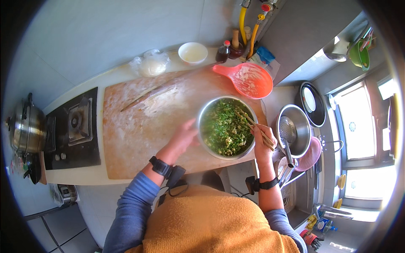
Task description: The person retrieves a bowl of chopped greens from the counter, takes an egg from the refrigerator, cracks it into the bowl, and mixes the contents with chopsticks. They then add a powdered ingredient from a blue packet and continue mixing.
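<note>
A stainless steel bowl (pixel 202 144) rests on the floured wooden board, filled with a chopped green vegetable and pale crumbled filling (pixel 226 128). My right hand (pixel 263 144) grips a pair of wooden chopsticks (pixel 250 120) at the bowl's right rim, their tips in the filling. At the left rim is my left hand (pixel 185 134), blurred, fingers towards the metal; whether it touches the bowl I cannot tell. Behind the bowl lies a coral plastic scoop (pixel 253 80) dusted with flour.
A long wooden rolling pin (pixel 148 95) lies across the board (pixel 136 151). Behind it sit bagged dough (pixel 153 65), a white bowl (pixel 193 53) and a dark bottle (pixel 223 52). A gas stove (pixel 74 132) is left; a steel basin (pixel 297 142) with a skimmer (pixel 287 129) stands right.
</note>
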Motion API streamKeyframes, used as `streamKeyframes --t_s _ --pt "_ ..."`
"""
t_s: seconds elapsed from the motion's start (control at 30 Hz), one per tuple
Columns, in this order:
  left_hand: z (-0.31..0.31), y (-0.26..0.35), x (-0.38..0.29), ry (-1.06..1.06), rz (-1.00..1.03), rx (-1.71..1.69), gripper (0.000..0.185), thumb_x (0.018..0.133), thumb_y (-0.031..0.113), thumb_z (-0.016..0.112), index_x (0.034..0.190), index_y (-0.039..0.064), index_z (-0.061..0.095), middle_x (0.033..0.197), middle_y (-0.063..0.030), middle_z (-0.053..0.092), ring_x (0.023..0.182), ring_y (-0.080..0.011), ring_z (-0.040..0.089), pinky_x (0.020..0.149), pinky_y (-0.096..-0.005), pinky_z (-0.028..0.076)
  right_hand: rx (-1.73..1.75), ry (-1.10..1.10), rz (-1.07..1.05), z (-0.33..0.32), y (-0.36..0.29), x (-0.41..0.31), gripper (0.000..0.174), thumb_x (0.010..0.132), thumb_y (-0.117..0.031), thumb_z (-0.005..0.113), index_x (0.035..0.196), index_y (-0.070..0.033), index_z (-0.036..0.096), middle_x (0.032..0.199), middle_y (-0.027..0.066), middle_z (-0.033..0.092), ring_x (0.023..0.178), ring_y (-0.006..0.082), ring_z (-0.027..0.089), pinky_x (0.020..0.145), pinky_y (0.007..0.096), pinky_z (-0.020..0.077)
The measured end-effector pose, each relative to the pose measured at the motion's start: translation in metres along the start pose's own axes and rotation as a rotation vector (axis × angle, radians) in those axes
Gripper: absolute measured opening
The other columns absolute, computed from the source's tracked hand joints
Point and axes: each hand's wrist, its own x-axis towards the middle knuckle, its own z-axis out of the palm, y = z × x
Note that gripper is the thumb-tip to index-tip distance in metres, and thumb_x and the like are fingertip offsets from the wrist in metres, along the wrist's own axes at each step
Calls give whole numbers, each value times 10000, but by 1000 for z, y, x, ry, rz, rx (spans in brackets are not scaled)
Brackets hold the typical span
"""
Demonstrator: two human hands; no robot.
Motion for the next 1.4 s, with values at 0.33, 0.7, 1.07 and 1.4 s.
streamKeyframes --t_s 0.33,0.7,1.07,1.4 --pt "2 3 -3 17 -13 9 499 979 122 503 1467 123 396 1016 -59 656 790 -129 651 644 -282 558 3 5 -14 -2 -2 6 107 920 -47 630 1004 18 638 862 133 701 774 161 692 717 267 549" --pt "3 -1 -1 21 29 44 483 982 93 484 1459 120 412 1012 -60 656 805 -148 661 663 -305 572 -13 -35 -17 -10 15 10 65 887 -27 652 946 0 652 828 120 693 705 148 658 661 276 528" --pt "9 -10 2 36 -6 50 400 991 99 452 1390 81 450 1090 -92 630 782 -168 668 624 -320 582 -61 -223 -19 -29 -6 1 87 866 -21 665 951 -17 681 816 133 679 723 198 665 666 298 521" --pt "24 -11 -8 36 -106 -111 304 993 105 442 1289 48 479 1080 -98 628 799 -197 672 643 -346 601 -275 -318 25 -73 -14 14 58 832 -24 652 885 0 654 779 123 664 738 184 690 660 325 527"
